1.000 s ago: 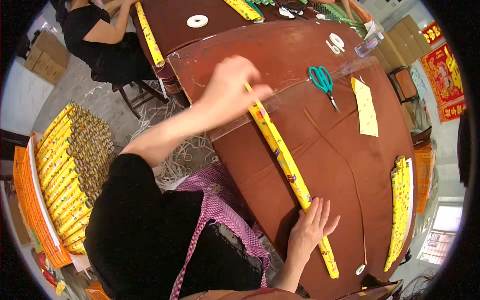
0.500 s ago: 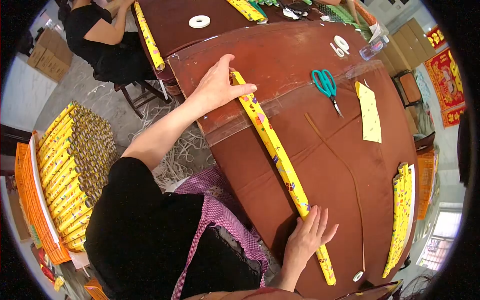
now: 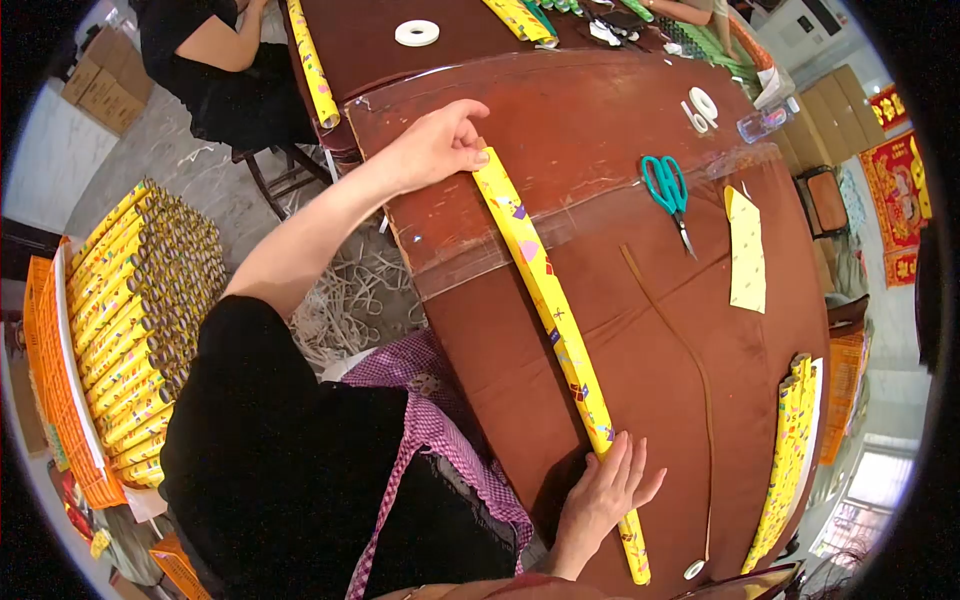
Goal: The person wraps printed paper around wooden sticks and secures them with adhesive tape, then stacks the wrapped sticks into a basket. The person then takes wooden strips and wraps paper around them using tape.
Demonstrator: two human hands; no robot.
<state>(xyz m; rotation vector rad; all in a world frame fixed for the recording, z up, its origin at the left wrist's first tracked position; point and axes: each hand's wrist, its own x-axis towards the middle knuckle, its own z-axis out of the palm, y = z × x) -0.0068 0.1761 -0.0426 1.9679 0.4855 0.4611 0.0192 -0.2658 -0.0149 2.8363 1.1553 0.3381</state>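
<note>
A long tube wrapped in yellow patterned paper (image 3: 555, 310) lies slantwise on the brown-covered table in front of me. My left hand (image 3: 440, 145) is at its far end, thumb and curled fingers pinching the paper edge there. Nearer to me, my right hand (image 3: 605, 495) rests across the tube with fingers stretched out, covering a short part of it. To the right of the tube a thin brown strip (image 3: 690, 350) runs along the cloth to a small white tape roll (image 3: 694, 569). Teal-handled scissors (image 3: 665, 185) and a pale yellow paper piece (image 3: 746, 250) lie beyond it.
Several flat yellow paper sheets (image 3: 785, 470) are stacked at the table's right edge. An orange crate (image 3: 60, 370) of finished-looking yellow tubes (image 3: 150, 330) stands at left. White tape rolls (image 3: 703, 103) and a clear bottle (image 3: 765, 122) sit farther off. Another person (image 3: 215, 70) sits at the far left.
The left thumb has drawn in to the tube's far end, where it stretched across before. The tube has rolled slightly, showing other parts of its pattern. The view has shifted a little.
</note>
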